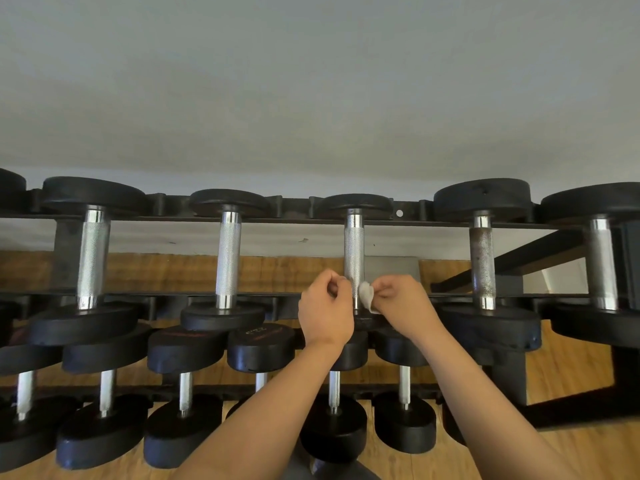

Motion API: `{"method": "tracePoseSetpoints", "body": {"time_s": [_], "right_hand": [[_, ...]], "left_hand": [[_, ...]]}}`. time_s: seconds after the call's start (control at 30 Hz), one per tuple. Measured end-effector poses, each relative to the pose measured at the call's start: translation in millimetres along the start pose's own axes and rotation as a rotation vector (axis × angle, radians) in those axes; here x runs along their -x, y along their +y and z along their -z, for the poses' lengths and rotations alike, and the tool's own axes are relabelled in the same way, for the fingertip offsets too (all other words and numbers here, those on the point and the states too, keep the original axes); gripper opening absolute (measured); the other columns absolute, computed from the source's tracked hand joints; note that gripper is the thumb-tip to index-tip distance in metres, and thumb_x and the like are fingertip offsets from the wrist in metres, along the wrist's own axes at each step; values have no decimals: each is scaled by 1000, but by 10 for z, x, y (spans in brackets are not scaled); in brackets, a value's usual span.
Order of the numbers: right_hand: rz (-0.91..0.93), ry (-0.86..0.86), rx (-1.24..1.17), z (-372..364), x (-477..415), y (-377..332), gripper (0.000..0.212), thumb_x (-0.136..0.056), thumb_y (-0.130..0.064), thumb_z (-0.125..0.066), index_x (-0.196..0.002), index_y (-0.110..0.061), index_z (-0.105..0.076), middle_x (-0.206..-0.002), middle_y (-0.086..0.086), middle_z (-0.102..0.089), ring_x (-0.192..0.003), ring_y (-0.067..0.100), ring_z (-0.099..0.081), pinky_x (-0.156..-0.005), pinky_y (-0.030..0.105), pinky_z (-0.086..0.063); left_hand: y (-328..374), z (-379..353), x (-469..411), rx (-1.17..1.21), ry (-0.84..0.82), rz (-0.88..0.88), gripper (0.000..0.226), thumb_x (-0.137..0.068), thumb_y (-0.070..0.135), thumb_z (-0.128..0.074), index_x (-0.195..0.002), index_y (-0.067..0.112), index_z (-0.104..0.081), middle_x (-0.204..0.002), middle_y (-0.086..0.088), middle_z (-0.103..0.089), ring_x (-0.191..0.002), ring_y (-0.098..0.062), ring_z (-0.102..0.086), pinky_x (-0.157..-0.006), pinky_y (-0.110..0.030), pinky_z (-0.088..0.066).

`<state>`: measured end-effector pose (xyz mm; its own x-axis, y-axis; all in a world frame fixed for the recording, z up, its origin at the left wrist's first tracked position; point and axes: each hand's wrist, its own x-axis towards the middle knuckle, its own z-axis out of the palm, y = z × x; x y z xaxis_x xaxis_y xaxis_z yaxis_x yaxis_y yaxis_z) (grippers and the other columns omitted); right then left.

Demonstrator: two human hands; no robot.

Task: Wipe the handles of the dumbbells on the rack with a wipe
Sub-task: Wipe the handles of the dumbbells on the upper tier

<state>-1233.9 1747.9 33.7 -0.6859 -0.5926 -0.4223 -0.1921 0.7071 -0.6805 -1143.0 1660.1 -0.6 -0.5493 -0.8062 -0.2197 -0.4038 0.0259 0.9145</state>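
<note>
While two hands pinch one wipe.

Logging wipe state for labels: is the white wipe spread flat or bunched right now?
Bunched. The small white wipe is a crumpled wad pinched in the right hand, beside the middle dumbbell's knurled steel handle.

grey wall, wooden floor
</note>
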Motion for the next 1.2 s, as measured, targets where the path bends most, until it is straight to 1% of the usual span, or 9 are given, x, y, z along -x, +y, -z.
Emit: {"method": "tracePoseSetpoints", "body": {"time_s": [0.1, 0.23, 0.4, 0.53, 0.63, 0.73, 0.87, 1.03, 1.2], "right_hand": [[-98, -72, -221, 46, -35, -94, 25, -94, -4, -52, -77, -19, -61, -70, -5, -60, -69, 8, -59, -58, 12, -45], [-55, 0, -84, -35, 44, -5, 16, -93, -6, -56, -83, -16, -62, -73, -5, -60, -69, 7, -58, -58, 14, -42], [-21, 156, -103, -70, 104, 12, 11, -85, -9, -70, -83, -19, -65, -81, -9, -65, -77, -2, -60, -64, 9, -43], [50, 201, -39, -88, 124, -39, 18, -83, -9, -72, -87, -21, -59, -83, -1, -65, -79, 10, -61, -66, 13, -42], [142, 160, 57, -56, 121, -48, 15, -86, -10, -69, -92, -22, -62, -91, -9, -61, -84, 4, -56, -69, 9, -40], [165, 64, 115, -1, 109, -65, 5, -89, -18, -67, -91, -20, -71, -93, -11, -62, -86, 3, -56, -78, 18, -47], [86, -27, 55, 59, 111, -145, 17, -81, -40, -75, -84, -23, -71, -83, -12, -66, -79, 3, -60, -66, 15, -43], [31, -39, 227, 42, -22, -205, 15, -80, -27, -78, -80, -22, -64, -85, -9, -60, -75, 3, -54, -63, 12, -42], [134, 82, 107, 13, -26, -198, 15, -79, -18, -78, -79, -20, -63, -79, -11, -58, -73, 3, -53, -61, 8, -40]], "left_hand": [[19, -3, 9, 6, -3, -2, 24, -96, 20, -55, -74, 12, -58, -65, 0, -59, -60, -9, -54, -60, -21, -45], [17, 0, -2, 15, 5, -10, 23, -96, 19, -55, -75, 10, -59, -67, -3, -60, -60, -8, -54, -60, -18, -45], [35, 0, 15, 42, 2, -2, 23, -97, 18, -54, -76, 10, -57, -68, -2, -58, -60, -7, -53, -60, -18, -45], [-51, 21, 138, 103, -14, 13, 20, -99, 15, -49, -80, 16, -55, -78, 1, -58, -73, -8, -55, -69, -19, -43], [-189, 29, 273, 44, -34, -82, 20, -101, 16, -41, -88, 19, -55, -90, 4, -55, -90, -6, -52, -79, -15, -41], [-241, 28, 269, -3, -26, -147, 21, -101, 15, -37, -90, 20, -54, -91, 2, -54, -89, -5, -50, -79, -16, -41], [-292, 30, 230, -44, -49, -184, 22, -102, 15, -36, -91, 16, -55, -89, 1, -55, -88, -10, -50, -76, -16, -40], [-268, 57, 221, -36, -73, -181, 21, -101, 14, -37, -91, 16, -56, -90, 1, -55, -90, -8, -50, -76, -11, -38], [-291, 43, 222, -13, -56, -204, 27, -96, 28, -31, -89, 18, -55, -89, 3, -56, -91, -8, -51, -77, -12, -38]]}}
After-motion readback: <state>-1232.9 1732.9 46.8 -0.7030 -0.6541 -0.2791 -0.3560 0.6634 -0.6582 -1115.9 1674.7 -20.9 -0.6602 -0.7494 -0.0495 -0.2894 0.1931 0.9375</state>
